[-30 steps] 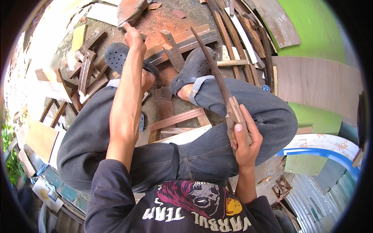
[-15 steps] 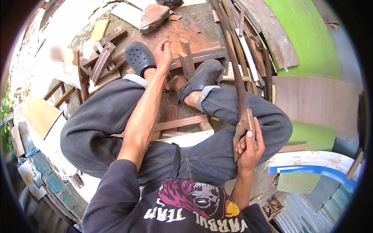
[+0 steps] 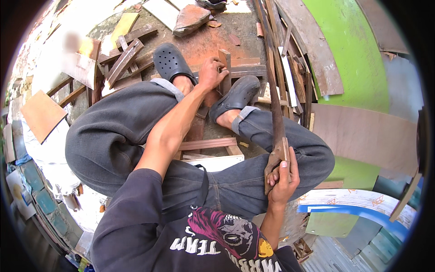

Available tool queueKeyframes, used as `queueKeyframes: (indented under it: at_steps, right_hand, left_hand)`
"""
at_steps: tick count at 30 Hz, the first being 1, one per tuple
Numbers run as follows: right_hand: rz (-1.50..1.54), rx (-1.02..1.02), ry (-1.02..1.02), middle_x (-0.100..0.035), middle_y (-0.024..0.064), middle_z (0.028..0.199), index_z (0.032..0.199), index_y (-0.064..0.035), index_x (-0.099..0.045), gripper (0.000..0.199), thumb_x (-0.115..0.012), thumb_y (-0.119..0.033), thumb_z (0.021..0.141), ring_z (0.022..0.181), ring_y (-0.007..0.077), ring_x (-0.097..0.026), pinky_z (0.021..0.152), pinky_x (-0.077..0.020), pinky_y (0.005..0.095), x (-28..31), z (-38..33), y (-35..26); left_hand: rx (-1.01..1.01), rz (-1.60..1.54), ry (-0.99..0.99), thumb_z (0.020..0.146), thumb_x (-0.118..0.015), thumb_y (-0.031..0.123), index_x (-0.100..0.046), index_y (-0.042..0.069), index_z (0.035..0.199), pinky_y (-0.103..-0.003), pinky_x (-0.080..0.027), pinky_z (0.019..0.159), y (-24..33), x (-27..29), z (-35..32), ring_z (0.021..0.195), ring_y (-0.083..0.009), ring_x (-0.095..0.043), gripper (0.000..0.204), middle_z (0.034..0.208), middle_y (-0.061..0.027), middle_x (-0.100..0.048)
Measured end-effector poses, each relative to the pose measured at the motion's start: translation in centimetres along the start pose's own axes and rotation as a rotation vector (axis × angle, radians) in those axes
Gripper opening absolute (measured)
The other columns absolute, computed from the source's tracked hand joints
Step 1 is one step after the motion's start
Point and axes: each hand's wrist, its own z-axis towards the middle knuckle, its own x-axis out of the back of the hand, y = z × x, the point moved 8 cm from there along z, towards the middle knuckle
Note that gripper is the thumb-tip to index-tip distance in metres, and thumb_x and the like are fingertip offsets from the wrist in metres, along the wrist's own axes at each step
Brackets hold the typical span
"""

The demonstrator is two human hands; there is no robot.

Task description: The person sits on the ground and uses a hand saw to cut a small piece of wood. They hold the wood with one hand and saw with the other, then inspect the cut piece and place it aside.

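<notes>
- The person sat low with both knees bent, wearing dark grey trousers and black clogs.
- The left hand (image 3: 212, 72) reached forward between the feet, and its fingers were closed around a small upright wooden block (image 3: 225, 68).
- This block stood on a flat wooden plank (image 3: 240, 71) that lay across the ground, just beside the right clog (image 3: 235, 96).
- The left clog (image 3: 170, 62) rested near the same plank, on the other side of the hand.
- The right hand (image 3: 283, 179) was held over the right thigh, with its fingers wrapped tightly around the wooden handle of a long machete (image 3: 274, 104).
- The blade of the machete pointed away from the person, toward the pile of wood strips (image 3: 294, 77) at the far side.
- A flat stone (image 3: 190, 19) lay on the ground beyond the feet.
- More wood offcuts (image 3: 124, 56) lay scattered to the left of the left clog.
- A green curved panel (image 3: 358, 54) stood on the right, and a brown plywood sheet (image 3: 362, 136) leaned beside it.
</notes>
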Motion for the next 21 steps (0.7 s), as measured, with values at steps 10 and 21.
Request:
queueKeyframes:
  at_steps: [10, 21]
  right_hand:
    - [-0.032, -0.005, 0.009, -0.048, -0.0024, 0.065, 0.146, 0.0044, -0.045, 0.047, -0.054, -0.008, 0.101, 0.049, 0.0031, -0.037, 0.044, -0.0318, 0.0209, 0.4, -2.9, 0.1]
    - [-0.129, 0.138, -0.019, -0.059, 0.0005, 0.075, 0.131, 0.0037, -0.062, 0.034, -0.059, -0.011, 0.100, 0.051, 0.0024, -0.042, 0.044, -0.0325, 0.0203, 2.3, 1.3, -0.8]
  left_hand:
    - [0.441, 0.130, -0.127, 0.076, -0.072, 0.067, -0.042, -0.008, 0.143, -0.049, -0.020, 0.122, -2.5, -3.3, -1.7, 0.143, -0.0395, -0.038, 0.105, 0.150, -0.0299, -0.043]
    - [0.188, 0.002, -0.075, 0.073, -0.078, 0.059, -0.048, -0.006, 0.128, -0.049, -0.051, 0.093, 9.1, 1.1, -0.8, 0.108, -0.0440, -0.064, 0.090, 0.116, -0.0301, -0.064]
